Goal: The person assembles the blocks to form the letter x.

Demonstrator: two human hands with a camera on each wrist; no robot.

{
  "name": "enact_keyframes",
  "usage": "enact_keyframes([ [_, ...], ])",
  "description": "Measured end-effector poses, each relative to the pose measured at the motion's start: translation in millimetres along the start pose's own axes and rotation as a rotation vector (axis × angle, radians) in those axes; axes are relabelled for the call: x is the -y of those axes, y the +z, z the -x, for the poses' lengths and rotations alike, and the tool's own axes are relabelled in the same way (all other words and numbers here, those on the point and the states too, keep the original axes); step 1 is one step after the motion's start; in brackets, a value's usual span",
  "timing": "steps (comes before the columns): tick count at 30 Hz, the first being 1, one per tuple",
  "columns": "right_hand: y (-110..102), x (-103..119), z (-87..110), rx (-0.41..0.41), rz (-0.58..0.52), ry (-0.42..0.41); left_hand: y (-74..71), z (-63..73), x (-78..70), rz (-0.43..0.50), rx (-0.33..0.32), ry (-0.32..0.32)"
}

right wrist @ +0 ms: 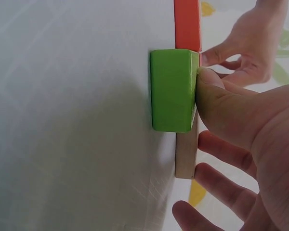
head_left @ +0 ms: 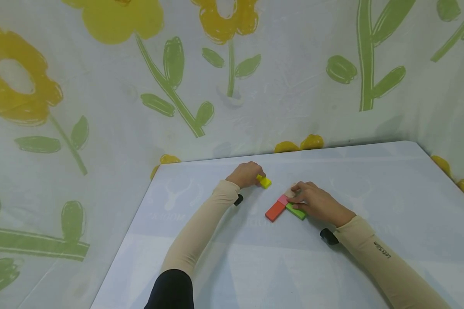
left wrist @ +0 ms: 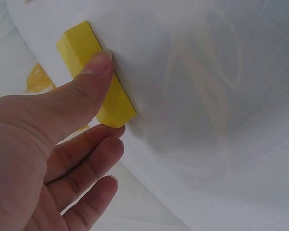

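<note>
My left hand (head_left: 245,174) pinches a yellow block (head_left: 265,183) near the table's far side. In the left wrist view its thumb lies across the sloped yellow block (left wrist: 82,45), and a fingertip shows at the lower end. To the right, my right hand (head_left: 317,201) reaches over a group of blocks. Its thumb presses the green block (right wrist: 171,91), while other fingertips are at the plain wooden block (right wrist: 185,154); its index finger is mostly hidden. A small pink block (head_left: 282,200) sits between the wooden one and a red-orange block (head_left: 275,211), with the green block angled off beside it.
A white table (head_left: 232,266) with faint printed marks carries the blocks. Behind it hangs a pale cloth (head_left: 293,98) with yellow flowers and green leaves, meeting the table's far edge. Dark wrist straps sit at both cuffs.
</note>
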State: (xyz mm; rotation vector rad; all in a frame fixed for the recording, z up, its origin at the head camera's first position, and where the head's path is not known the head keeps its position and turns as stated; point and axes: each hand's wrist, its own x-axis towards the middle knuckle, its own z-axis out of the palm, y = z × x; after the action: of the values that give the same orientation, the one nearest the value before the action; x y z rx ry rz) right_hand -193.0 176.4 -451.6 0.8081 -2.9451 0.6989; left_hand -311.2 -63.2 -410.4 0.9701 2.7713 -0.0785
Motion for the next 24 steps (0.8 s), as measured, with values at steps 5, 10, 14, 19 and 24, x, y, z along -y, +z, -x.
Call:
enact_keyframes([
  [5,0.3,-0.7,0.2,-0.002,0.004,-0.002,-0.5,1.9,-0.6,-0.003,-0.001,0.001],
  [10,1.2,-2.1,0.2,-0.005,0.015,-0.003,-1.4,3.7,-2.2,0.002,-0.001,0.004],
  [14,1.2,-1.8,-0.1,0.0,0.013,0.005,-0.8,5.8,-3.3,0.007,-0.002,0.01],
  [19,0.5,-0.1,-1.0,0.013,0.013,0.014,0.0,8.5,-4.1,0.015,-0.003,0.013],
  [24,0.3,0.2,-0.9,0.01,0.014,0.012,-0.2,10.8,-5.1,0.013,-0.003,0.023],
])
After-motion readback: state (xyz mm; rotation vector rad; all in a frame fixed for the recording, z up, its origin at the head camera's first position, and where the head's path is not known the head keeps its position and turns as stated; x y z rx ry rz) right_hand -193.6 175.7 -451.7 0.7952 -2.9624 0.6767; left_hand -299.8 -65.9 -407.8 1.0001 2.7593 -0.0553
